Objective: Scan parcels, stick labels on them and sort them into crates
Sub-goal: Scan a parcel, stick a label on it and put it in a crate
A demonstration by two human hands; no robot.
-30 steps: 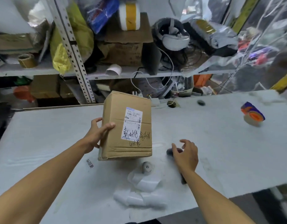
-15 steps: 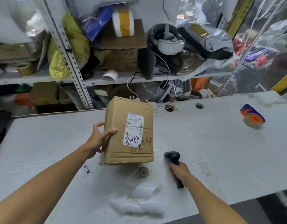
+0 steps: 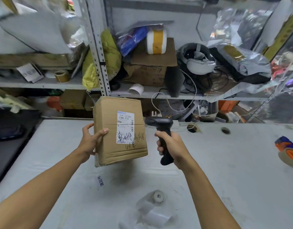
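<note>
- While the left hand (image 3: 90,141) holds the brown box (image 3: 119,131) up in the middle of the frame, its thumb lies on the front of the box and its fingers curl round the left edge.
- The box is off the worktop (image 3: 233,171) and tilts a little.
- A white label (image 3: 125,127) is stuck on the front of the box, with black writing just below and beside it.
- The right hand (image 3: 171,144) is wrapped tight round the handle of the black scanner (image 3: 162,133).
- The scanner is just to the right of the box, and its head is near the box's right edge, but they do not touch.
- A roll of white labels (image 3: 159,196) lies on the worktop in the lower middle of the frame, with loose white strip below it.
- A small sticker (image 3: 100,180) is on the worktop under the box.
- An orange and blue tape holder (image 3: 286,150) sits at the right edge of the frame.
- Shelves (image 3: 43,83) full of boxes, bags and wires fill the upper part of the frame.
</note>
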